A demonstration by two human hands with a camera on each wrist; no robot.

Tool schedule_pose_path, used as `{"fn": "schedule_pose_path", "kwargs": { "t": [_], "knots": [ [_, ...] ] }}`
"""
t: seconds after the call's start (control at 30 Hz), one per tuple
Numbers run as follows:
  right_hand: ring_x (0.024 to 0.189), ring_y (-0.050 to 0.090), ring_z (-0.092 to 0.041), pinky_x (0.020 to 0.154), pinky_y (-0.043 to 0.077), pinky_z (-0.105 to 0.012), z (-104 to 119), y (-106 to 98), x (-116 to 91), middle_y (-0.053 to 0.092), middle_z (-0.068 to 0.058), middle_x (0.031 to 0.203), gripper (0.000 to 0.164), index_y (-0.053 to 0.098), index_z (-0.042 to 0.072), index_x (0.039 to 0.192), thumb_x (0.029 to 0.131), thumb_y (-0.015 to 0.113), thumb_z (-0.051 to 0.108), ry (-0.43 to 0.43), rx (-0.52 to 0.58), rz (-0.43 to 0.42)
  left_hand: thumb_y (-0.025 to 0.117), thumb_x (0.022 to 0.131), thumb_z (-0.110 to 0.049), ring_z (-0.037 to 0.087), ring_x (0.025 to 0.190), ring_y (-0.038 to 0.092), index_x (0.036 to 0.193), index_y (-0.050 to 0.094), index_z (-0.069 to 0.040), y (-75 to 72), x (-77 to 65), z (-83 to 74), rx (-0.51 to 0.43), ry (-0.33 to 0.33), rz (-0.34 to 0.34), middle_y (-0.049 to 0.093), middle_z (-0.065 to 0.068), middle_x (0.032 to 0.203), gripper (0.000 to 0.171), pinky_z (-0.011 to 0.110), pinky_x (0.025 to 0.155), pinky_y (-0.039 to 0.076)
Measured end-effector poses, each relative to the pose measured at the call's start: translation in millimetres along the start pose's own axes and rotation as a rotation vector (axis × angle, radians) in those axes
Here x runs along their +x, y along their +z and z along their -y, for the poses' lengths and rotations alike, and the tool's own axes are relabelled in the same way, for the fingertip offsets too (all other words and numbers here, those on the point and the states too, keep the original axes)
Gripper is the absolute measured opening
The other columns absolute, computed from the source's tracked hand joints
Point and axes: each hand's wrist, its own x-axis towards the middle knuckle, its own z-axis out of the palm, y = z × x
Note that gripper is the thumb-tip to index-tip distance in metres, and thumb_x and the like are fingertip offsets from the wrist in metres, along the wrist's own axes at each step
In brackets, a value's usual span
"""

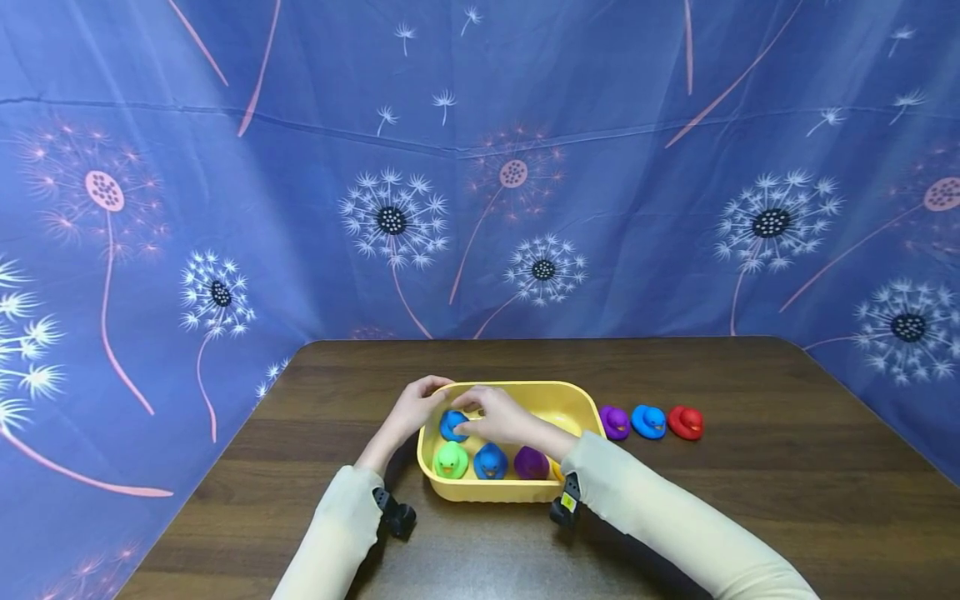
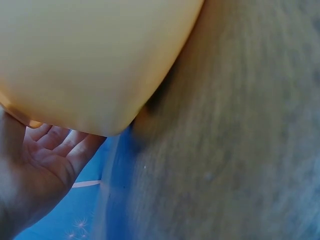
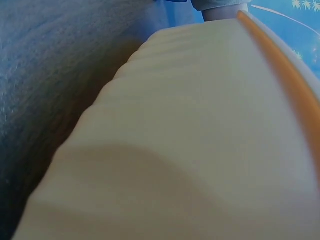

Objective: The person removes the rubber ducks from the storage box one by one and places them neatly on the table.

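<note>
A yellow plastic bin (image 1: pixel 504 493) stands on the table, with its outer wall (image 2: pixel 95 55) filling much of the left wrist view. My left hand (image 1: pixel 415 408) grips its far left corner, the fingers (image 2: pixel 75 148) behind the wall and the thumb side at the rim. Inside the bin, my right hand (image 1: pixel 495 415) pinches a blue rubber duck (image 1: pixel 452 426) in the back left area. A green duck (image 1: pixel 451 461), another blue duck (image 1: pixel 491 462) and a purple duck (image 1: pixel 531 463) line the near side. Part of something yellow is hidden beside my right wrist. The right wrist view shows only bin wall (image 3: pixel 190 125), no right fingers.
Right of the bin, a purple duck (image 1: pixel 615 422), a blue duck (image 1: pixel 648 422) and a red duck (image 1: pixel 686 422) sit in a row on the brown wooden table (image 1: pixel 787 500). A blue dandelion-print cloth (image 1: pixel 480 208) hangs behind and at the sides.
</note>
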Motion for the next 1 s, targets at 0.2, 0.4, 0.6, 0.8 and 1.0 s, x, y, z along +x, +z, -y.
{"fn": "schedule_pose_path", "kwargs": {
  "t": [0.2,0.4,0.6,0.8,1.0],
  "knots": [
    [0.108,0.06,-0.031,0.091,0.048,-0.047,-1,1,0,0.062,-0.016,0.12,0.039,0.061,-0.002,0.119,0.084,0.069,0.014,0.012,0.028,0.044,0.052,0.094,-0.01,0.028,0.099,0.059,0.116,0.06,0.003,-3.8,-12.4,-22.1,0.011,0.0,0.02,0.063,0.02,0.112,0.027,0.043,0.085,0.05],
    [0.101,0.063,-0.028,0.086,0.051,-0.041,-2,1,0,0.065,-0.014,0.115,0.034,0.064,-0.001,0.115,0.084,0.069,0.013,0.034,0.011,0.056,0.054,0.094,-0.014,0.022,0.1,0.059,0.114,0.063,-0.004,0.8,2.2,1.8,0.022,0.0,-0.006,0.065,0.013,0.112,0.024,0.037,0.086,0.05],
    [0.086,0.066,-0.022,0.074,0.053,-0.028,-2,3,0,0.067,-0.011,0.1,0.027,0.066,0.0,0.104,0.08,0.072,0.01,0.06,0.01,0.031,0.054,0.094,-0.012,0.022,0.095,0.061,0.113,0.063,-0.002,1.3,1.1,3.5,0.002,-0.002,-0.017,0.065,0.014,0.109,0.023,0.036,0.08,0.052],
    [0.081,0.065,-0.02,0.07,0.052,-0.026,-2,4,-1,0.066,-0.008,0.093,0.024,0.066,0.001,0.1,0.077,0.074,0.007,0.097,0.018,0.015,0.051,0.094,-0.009,0.028,0.097,0.061,0.114,0.061,0.003,-0.1,-7.2,-9.3,0.004,0.016,-0.005,0.064,0.019,0.11,0.024,0.04,0.081,0.052],
    [0.079,0.062,-0.017,0.069,0.05,-0.025,-3,5,-1,0.068,-0.006,0.09,0.026,0.068,0.002,0.099,0.075,0.077,0.01,0.099,-0.006,-0.001,0.049,0.094,-0.005,0.032,0.097,0.06,0.113,0.059,0.008,-2.7,-18.0,-28.2,0.021,0.032,0.013,0.063,0.023,0.109,0.025,0.042,0.083,0.051]
  ]
}}
